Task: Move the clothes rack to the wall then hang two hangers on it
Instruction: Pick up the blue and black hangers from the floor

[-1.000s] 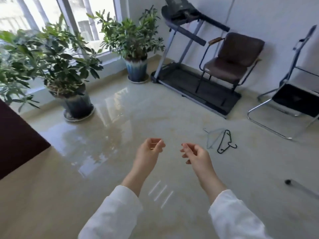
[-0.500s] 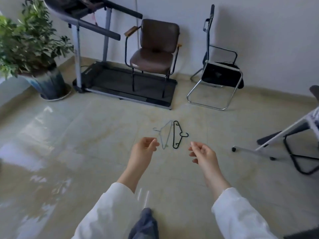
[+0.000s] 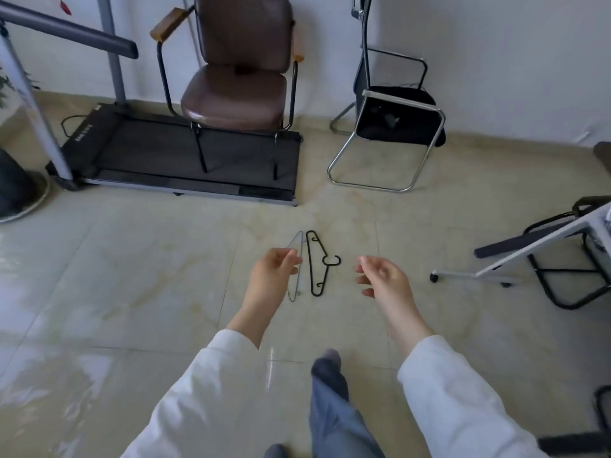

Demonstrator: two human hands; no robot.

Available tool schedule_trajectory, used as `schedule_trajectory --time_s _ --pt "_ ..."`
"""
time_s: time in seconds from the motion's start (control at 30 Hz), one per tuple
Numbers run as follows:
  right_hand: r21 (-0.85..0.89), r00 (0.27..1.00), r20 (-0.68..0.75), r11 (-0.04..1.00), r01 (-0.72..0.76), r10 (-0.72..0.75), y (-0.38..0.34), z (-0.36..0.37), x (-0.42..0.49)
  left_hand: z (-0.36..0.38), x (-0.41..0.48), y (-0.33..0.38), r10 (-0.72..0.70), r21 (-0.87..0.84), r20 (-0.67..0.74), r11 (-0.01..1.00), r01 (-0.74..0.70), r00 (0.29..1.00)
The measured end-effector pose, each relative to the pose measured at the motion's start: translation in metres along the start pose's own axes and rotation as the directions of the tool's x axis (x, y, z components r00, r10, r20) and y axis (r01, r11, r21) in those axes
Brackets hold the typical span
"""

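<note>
Two hangers lie side by side on the tiled floor (image 3: 132, 292), just ahead of the person. The black hanger (image 3: 314, 262) lies flat with its hook pointing right; the grey wire hanger (image 3: 299, 246) lies just to its left, and part of it is covered by the left hand.

At the right edge, a white frame on small wheels (image 3: 515, 256) stands on the floor with black tubing beside it; whether this is the clothes rack cannot be told, since only its lower part shows.

The left hand (image 3: 269, 279) hovers above the wire hanger with its fingers (image 3: 291, 259) loosely curled and holding nothing. The right hand (image 3: 383, 279) hangs to the right of the black hanger, palm turned inward, fingers half bent and also empty. Both arms wear white sleeves (image 3: 205, 391).

Below the hands, a leg in grey-blue trousers (image 3: 334, 411) steps forward.

Further off, a brown padded chair (image 3: 238, 71) stands with its legs on the deck of a treadmill (image 3: 148, 150) by the wall. To its right is a folding chair (image 3: 396, 123) with a chrome frame and a black seat. A dark plant pot (image 3: 13, 186) sits at the far left.
</note>
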State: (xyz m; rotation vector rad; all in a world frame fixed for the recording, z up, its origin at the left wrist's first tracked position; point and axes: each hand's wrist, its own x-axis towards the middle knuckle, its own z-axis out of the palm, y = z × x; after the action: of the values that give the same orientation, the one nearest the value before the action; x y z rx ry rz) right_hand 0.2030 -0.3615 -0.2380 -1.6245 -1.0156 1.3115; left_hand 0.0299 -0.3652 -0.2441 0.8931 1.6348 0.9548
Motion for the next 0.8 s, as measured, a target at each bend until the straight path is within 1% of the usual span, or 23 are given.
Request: schedule_trajectory --time_s 0.13,0.3,0.5,0.63,0.8 --pt "-0.007 0.999 0.024 1.000 -0.027 0.027 -0.001 0.002 0.084 0.023 0.079 0.017 -0.015 -0.023 -0.014 1.000 0.015 1.000" --pt "-0.009 0.993 0.057 0.994 -0.105 0.106 -0.004 0.002 0.195 0.054 0.178 0.030 -0.119 -0.023 -0.052 0.993 0.118 0.992" --pt "-0.115 0.978 0.142 0.983 -0.140 0.156 -0.001 0.019 0.313 0.079 0.287 0.030 -0.184 -0.096 -0.122 0.980 0.173 0.975" --pt "-0.119 0.969 0.153 0.977 -0.179 0.196 0.016 0.041 0.371 0.087 0.346 0.010 -0.228 -0.106 -0.140 0.971 0.215 0.963" --pt "-0.130 0.957 0.132 0.962 -0.242 0.259 0.085 0.064 0.432 0.103 0.421 -0.055 -0.265 -0.100 -0.134 0.962 0.253 0.955"
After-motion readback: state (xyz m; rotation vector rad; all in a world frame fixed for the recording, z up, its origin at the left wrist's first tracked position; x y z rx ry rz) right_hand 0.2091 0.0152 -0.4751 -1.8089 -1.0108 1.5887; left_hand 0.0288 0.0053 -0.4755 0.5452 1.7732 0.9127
